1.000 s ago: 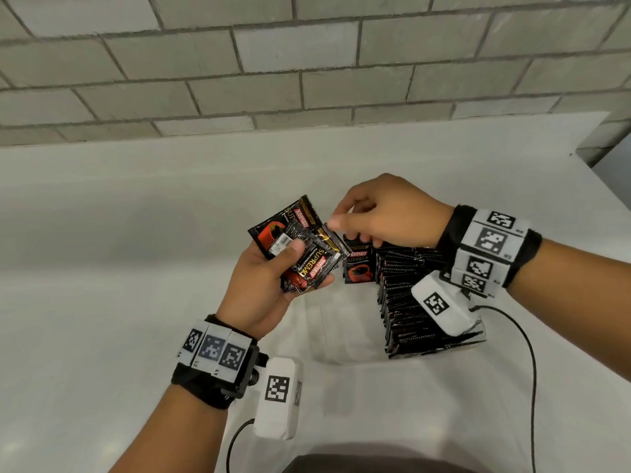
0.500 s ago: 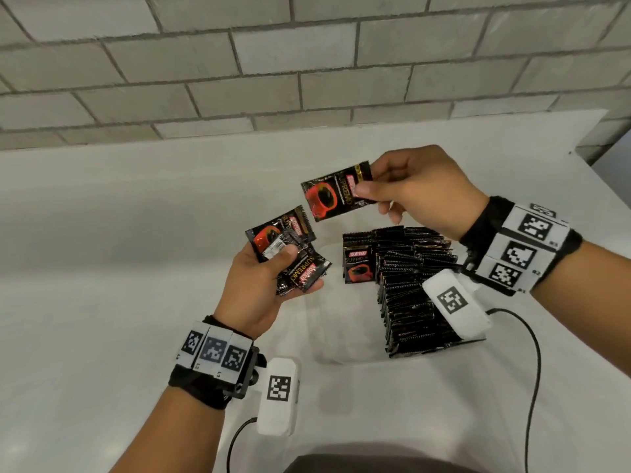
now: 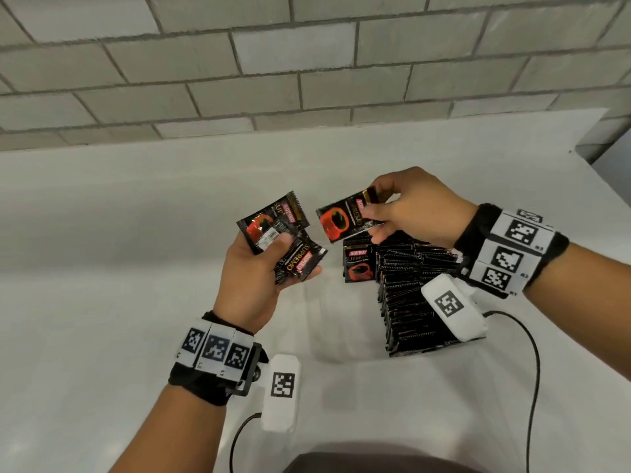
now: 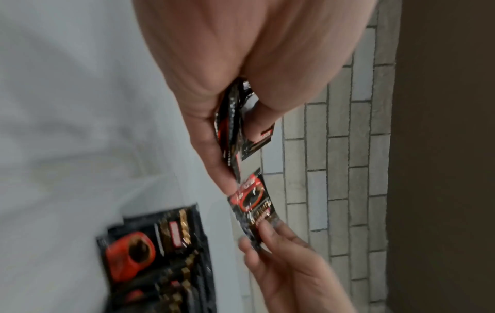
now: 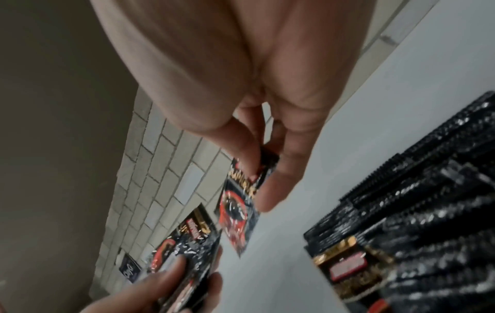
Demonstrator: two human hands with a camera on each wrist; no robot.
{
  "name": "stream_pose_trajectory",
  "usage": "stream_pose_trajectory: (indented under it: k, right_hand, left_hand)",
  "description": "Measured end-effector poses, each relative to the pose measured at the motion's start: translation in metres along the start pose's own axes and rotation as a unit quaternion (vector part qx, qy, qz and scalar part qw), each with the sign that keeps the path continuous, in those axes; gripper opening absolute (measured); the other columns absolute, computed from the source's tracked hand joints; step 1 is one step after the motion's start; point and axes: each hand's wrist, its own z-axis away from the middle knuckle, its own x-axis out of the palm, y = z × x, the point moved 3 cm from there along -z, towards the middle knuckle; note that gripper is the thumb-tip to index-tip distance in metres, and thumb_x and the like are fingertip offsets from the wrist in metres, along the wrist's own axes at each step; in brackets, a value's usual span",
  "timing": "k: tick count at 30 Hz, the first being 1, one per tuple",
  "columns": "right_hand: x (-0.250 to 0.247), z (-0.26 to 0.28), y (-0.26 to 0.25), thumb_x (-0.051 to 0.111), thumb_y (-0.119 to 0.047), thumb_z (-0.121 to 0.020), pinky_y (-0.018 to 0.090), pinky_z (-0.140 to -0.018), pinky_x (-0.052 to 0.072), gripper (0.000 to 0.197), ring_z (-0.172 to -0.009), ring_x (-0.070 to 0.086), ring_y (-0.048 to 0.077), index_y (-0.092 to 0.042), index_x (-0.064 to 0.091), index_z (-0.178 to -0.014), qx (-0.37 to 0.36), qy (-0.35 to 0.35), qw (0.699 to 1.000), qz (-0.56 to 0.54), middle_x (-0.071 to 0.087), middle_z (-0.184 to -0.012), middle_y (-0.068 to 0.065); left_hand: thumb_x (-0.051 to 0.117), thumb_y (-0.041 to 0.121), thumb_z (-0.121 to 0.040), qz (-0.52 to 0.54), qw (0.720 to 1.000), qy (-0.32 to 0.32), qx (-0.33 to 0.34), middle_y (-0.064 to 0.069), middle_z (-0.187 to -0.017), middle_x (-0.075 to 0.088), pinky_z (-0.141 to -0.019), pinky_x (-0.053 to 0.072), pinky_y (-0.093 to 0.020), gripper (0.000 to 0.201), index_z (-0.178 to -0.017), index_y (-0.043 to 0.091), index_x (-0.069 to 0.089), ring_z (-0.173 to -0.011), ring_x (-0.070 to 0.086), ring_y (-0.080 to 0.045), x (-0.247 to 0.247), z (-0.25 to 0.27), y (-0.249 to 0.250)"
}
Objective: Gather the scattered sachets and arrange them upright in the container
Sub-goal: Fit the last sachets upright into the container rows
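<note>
- Left of centre in the head view, the left hand [image 3: 254,268] sits palm-up with its thumb pressed down on a small fan of sachets [image 3: 283,240], fingers curled beneath them. It is serving as the supply; the left wrist view shows the same bundle edge-on between thumb and fingers.
- Just right of that, at mid-frame, the right hand [image 3: 415,208] pinches a single sachet [image 3: 345,218] by one end between thumb and fingers, so the packet juts out sideways toward the left hand. It hangs in the air just above the far end of the packed row and touches nothing else.
- Below and right of it, the packed row of sachets [image 3: 420,298] stands on edge, running toward the lower right. One sachet [image 3: 356,266] at the near-left end faces the camera. The container's own walls I cannot make out, apart from a faint clear patch to the left of the row.
- Step in hand, as I judge it: one sachet at a time goes from the left-hand bundle into the row.
- The next move calls for turning the pinched sachet upright and sliding it in against the row without toppling its neighbours.
- All of this sits on the white table [image 3: 102,268].
</note>
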Motion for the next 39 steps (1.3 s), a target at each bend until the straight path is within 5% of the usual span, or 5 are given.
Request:
stream_pose_trajectory:
  k: [5, 11, 21, 31, 39]
  right_hand:
    - [0.011, -0.004, 0.004, 0.088, -0.022, -0.075, 0.012, -0.062, 0.051, 0.017, -0.063, 0.071, 0.009, -0.020, 0.076, -0.087, -0.054, -0.048, 0.980, 0.187, 0.074, -0.076, -0.006]
    - [0.034, -0.012, 0.013, 0.084, -0.028, -0.076, 0.026, -0.066, 0.049, 0.014, -0.072, 0.062, 0.010, -0.025, 0.072, -0.083, -0.079, -0.068, 0.935, 0.340, 0.063, -0.072, -0.015]
    - [0.038, -0.022, 0.018, 0.073, -0.018, -0.080, 0.024, -0.054, 0.036, 0.009, -0.079, 0.059, 0.017, -0.022, 0.068, -0.086, -0.071, -0.091, 0.883, 0.455, 0.051, -0.076, -0.014]
    - [0.020, -0.013, -0.006, 0.077, -0.039, -0.082, 0.032, -0.073, 0.050, 0.027, -0.081, 0.058, 0.014, -0.023, 0.065, -0.100, -0.083, -0.090, 0.912, 0.392, 0.055, -0.082, -0.013]
    - [0.012, 0.006, -0.037, 0.079, -0.042, -0.082, 0.016, -0.067, 0.046, 0.026, -0.070, 0.063, -0.004, -0.028, 0.071, -0.102, -0.127, -0.044, 0.972, 0.195, 0.072, -0.089, -0.013]
  left_hand:
    - [0.056, 0.000, -0.101, -0.056, 0.998, 0.038, 0.020, -0.016, -0.110, 0.071, -0.070, 0.062, -0.050, 0.025, -0.123, 0.011, 0.060, -0.092, 0.075, -0.039, -0.022, -0.006, -0.005]
    - [0.059, 0.001, -0.100, -0.056, 0.998, 0.026, 0.002, -0.020, -0.118, 0.069, -0.072, 0.061, -0.053, 0.031, -0.130, 0.008, 0.057, -0.095, 0.075, -0.039, -0.021, -0.005, -0.010]
    - [0.060, 0.001, -0.099, -0.045, 0.999, 0.015, -0.019, -0.020, -0.122, 0.068, -0.072, 0.061, -0.054, 0.033, -0.131, 0.008, 0.057, -0.097, 0.074, -0.040, -0.019, -0.007, -0.015]
    - [0.061, 0.002, -0.097, -0.034, 0.999, -0.013, -0.030, -0.021, -0.118, 0.070, -0.069, 0.062, -0.053, 0.033, -0.130, 0.006, 0.057, -0.095, 0.075, -0.039, -0.007, -0.003, -0.014]
    - [0.063, 0.011, -0.088, 0.007, 0.988, -0.138, -0.064, -0.014, -0.112, 0.074, -0.062, 0.061, -0.041, 0.047, -0.134, 0.006, 0.056, -0.091, 0.076, -0.030, 0.025, 0.011, -0.003]
